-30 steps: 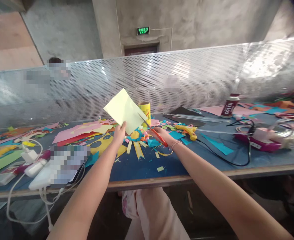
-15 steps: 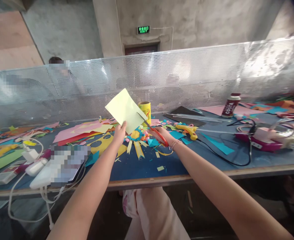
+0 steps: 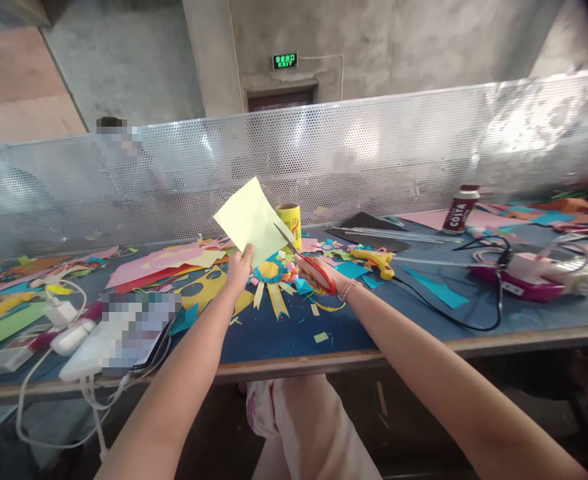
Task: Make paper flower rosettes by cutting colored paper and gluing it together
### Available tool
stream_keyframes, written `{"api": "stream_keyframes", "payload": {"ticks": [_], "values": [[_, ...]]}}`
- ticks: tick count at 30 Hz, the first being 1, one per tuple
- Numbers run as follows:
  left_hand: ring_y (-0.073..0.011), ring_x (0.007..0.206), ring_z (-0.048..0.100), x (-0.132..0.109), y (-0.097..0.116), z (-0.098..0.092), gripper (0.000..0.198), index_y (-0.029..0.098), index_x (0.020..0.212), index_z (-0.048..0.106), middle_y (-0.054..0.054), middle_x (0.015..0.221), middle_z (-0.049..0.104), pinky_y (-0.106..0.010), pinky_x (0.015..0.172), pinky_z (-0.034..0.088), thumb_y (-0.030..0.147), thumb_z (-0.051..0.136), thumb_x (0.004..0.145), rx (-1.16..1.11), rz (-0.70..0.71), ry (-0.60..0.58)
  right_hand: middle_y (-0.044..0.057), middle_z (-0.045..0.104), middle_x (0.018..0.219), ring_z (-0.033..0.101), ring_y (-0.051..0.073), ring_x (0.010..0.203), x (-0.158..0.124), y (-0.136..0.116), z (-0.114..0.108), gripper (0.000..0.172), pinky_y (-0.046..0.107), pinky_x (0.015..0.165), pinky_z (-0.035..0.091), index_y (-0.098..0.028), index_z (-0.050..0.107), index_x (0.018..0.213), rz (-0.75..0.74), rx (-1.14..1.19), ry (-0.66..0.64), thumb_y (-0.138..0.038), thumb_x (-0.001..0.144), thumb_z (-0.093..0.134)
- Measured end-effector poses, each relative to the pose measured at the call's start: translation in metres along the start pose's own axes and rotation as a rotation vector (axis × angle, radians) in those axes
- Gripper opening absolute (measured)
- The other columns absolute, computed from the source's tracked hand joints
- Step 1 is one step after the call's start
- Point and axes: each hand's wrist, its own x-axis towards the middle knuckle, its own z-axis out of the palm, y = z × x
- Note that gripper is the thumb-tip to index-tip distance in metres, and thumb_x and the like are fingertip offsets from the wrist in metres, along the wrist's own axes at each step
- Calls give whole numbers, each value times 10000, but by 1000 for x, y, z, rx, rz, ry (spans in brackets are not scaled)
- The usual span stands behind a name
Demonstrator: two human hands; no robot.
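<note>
A pale yellow sheet of paper (image 3: 252, 217) is pinched by its lower edge in my left hand (image 3: 241, 265), raised above the table. My right hand (image 3: 318, 272) is closed round the red handles of a pair of scissors (image 3: 328, 280). The scissor blades point up and left, at the right edge of the sheet; whether they touch the paper I cannot tell. Below the sheet lies a paper rosette (image 3: 270, 270) with a blue ruffled rim, yellow middle and yellow ribbon tails. Just behind the blades stands a yellow cylinder (image 3: 290, 220).
A yellow glue gun (image 3: 381, 263) with a black cord lies right of my right hand. Farther right are a brown bottle (image 3: 461, 210) and a purple power strip (image 3: 524, 283). Phones and white cables (image 3: 81, 360) crowd the left front edge. A perforated metal screen (image 3: 399, 153) stands behind.
My left hand and the yellow sheet have shifted very slightly, the sheet tilting a little to the right. The scissors stay nearly in place beside its edge.
</note>
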Motion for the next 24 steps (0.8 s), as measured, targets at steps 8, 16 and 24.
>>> {"api": "stream_keyframes", "payload": {"ticks": [8,16,24], "values": [[-86,299,335,0,1,-1,461,205,505,364,59,344,287,-221,352,308,524,485,815,108,75,-33,-49,371,472,341,77,379,-1,0,2,542,229,373,296,-214,374,630,-95,-7,-17,-738,766,394],[-117,300,411,-13,20,0,452,207,485,365,28,320,353,-230,351,289,478,480,829,199,101,-25,-53,395,477,361,68,375,-2,-3,5,522,216,376,326,-207,372,643,-96,-7,10,-707,789,399],[-102,300,395,-15,23,1,404,198,527,402,47,339,346,-225,346,289,454,542,807,89,24,-24,-49,397,460,372,71,376,-1,-1,6,534,213,374,336,-207,364,619,-88,13,15,-713,785,394]]}}
